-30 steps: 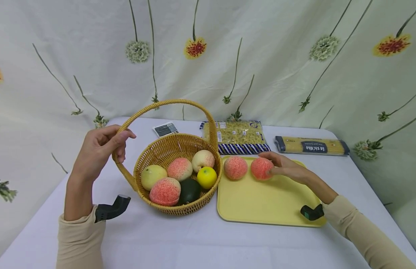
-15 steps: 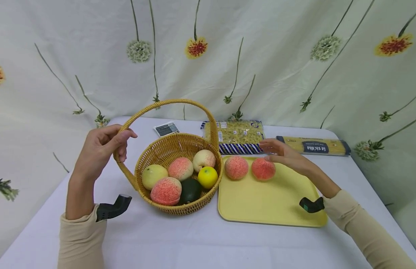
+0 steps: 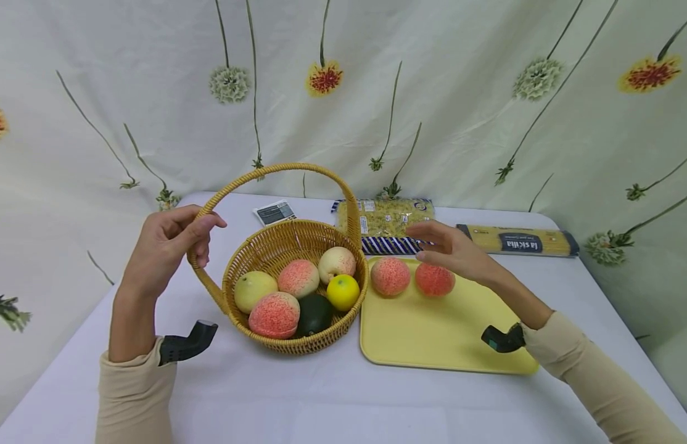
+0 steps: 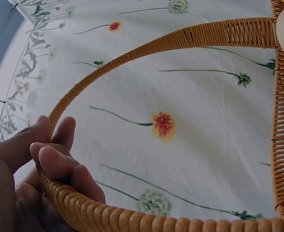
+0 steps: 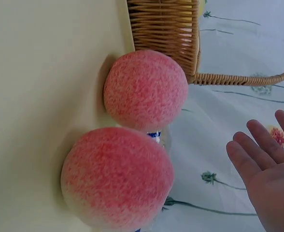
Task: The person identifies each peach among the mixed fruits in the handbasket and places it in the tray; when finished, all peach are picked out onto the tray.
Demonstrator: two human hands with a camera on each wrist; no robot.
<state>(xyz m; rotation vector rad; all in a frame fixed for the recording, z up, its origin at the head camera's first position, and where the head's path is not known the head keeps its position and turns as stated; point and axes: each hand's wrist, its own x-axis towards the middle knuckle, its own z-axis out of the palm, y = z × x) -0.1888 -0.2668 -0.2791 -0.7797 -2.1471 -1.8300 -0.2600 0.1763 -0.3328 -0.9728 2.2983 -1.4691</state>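
My left hand (image 3: pixel 164 246) grips the wrapped handle (image 4: pixel 127 57) of a round wicker basket (image 3: pixel 249 256) on its left side; in the left wrist view the fingers curl round it. Inside the basket lie several fruits, among them a pink peach (image 3: pixel 274 316), a yellow lemon (image 3: pixel 342 293) and a dark green avocado (image 3: pixel 314 314). On the yellow tray (image 3: pixel 427 336) two more pink peaches sit side by side, the left one (image 3: pixel 390 276) and the right one (image 3: pixel 435 280). My right hand (image 3: pixel 460 250), fingers extended and holding nothing, hovers above the right peach.
Behind the tray lies a clear bag of pasta (image 3: pixel 396 219) with a striped end. A long spaghetti pack (image 3: pixel 518 240) is to its right. A small white and dark packet (image 3: pixel 274 213) lies behind the basket. A flowered cloth (image 3: pixel 460 123) hangs at the back.
My right hand has let go of the right peach, lifted off it and shifted left above the peaches. The left hand keeps its grip on the basket handle.
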